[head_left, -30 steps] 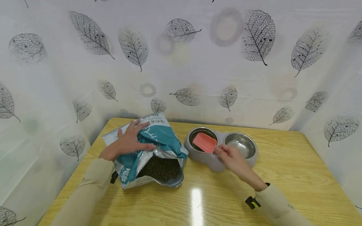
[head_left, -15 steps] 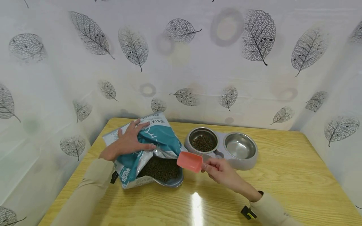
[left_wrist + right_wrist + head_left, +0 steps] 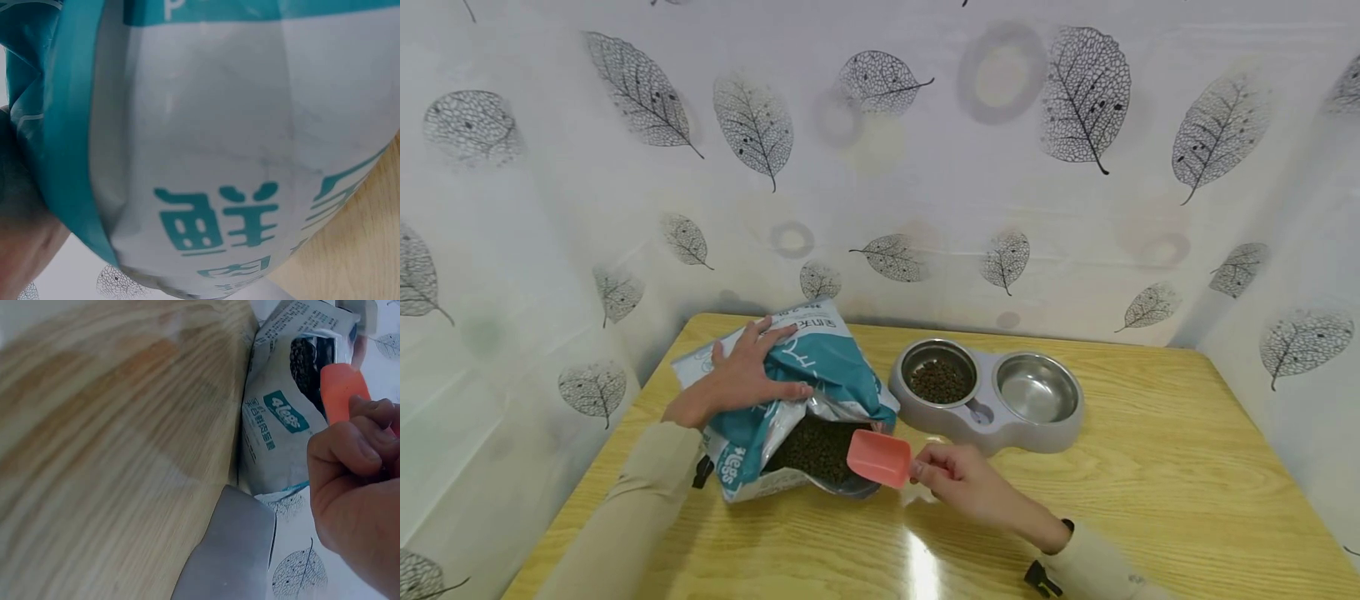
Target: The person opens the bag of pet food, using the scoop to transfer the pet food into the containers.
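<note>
A teal and white pet food bag (image 3: 835, 358) lies on its side at the left, its mouth facing forward with brown kibble (image 3: 812, 450) inside. Fingers spread, my left hand (image 3: 741, 375) rests on top of the bag. The left wrist view is mostly filled by the bag's printed side (image 3: 212, 125). My right hand (image 3: 966, 483) grips the handle of a coral scoop (image 3: 880, 457) that overlaps the right edge of the bag's mouth. From the right wrist, the scoop (image 3: 342, 390) appears in front of the bag's dark opening. No kibble shows in the scoop.
Behind my right hand stands a grey double feeder (image 3: 988, 429). Its left steel bowl (image 3: 940, 346) holds some kibble; the right steel bowl (image 3: 1037, 392) shows bare metal. A wooden table (image 3: 1172, 467) lies beneath, backed by a leaf-print curtain (image 3: 955, 183).
My right hand has brought the scoop from above the left bowl leftward and nearer to me, to the bag's mouth. The kibble in that bowl is now uncovered. My left hand stays put.
</note>
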`<state>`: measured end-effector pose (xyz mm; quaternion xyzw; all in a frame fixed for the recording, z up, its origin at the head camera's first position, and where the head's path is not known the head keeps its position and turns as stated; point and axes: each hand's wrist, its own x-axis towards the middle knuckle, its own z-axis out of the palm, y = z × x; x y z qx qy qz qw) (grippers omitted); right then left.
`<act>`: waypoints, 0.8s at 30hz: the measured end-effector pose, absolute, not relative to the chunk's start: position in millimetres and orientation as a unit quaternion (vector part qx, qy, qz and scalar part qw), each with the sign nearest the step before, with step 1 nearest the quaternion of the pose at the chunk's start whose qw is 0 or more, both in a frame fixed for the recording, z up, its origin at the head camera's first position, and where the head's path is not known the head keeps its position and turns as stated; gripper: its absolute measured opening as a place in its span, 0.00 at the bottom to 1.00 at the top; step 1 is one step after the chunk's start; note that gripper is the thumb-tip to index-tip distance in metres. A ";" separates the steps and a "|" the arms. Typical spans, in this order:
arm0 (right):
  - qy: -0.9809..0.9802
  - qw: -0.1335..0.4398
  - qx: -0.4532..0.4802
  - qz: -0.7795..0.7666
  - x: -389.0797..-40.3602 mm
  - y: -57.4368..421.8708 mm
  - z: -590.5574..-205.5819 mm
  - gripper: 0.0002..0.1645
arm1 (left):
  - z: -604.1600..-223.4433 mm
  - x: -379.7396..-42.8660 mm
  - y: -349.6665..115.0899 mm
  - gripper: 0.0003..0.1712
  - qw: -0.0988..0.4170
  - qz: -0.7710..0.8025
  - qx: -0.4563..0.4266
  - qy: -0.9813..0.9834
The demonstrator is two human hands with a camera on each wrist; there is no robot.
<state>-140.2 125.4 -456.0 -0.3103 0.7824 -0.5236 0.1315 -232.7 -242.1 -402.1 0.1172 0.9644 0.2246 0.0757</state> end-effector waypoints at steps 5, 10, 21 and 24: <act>0.811 0.081 -0.327 -0.479 -134.0 112.5 -456.8 0.13 | -402.5 -232.2 -242.3 0.63 0.077 0.224 0.118 0.965; 0.839 -0.009 -0.364 -0.404 -126.5 96.5 -455.0 0.13 | -401.4 -230.6 -242.2 0.62 0.077 0.227 0.119 0.964; 0.865 -0.309 -0.394 -0.034 -110.8 65.3 -450.4 0.16 | -401.6 -232.1 -241.7 0.63 0.075 0.223 0.118 0.965; 0.882 -0.286 -0.375 -0.002 -108.0 58.1 -447.7 0.18 | -401.8 -231.7 -242.2 0.63 0.074 0.225 0.121 0.964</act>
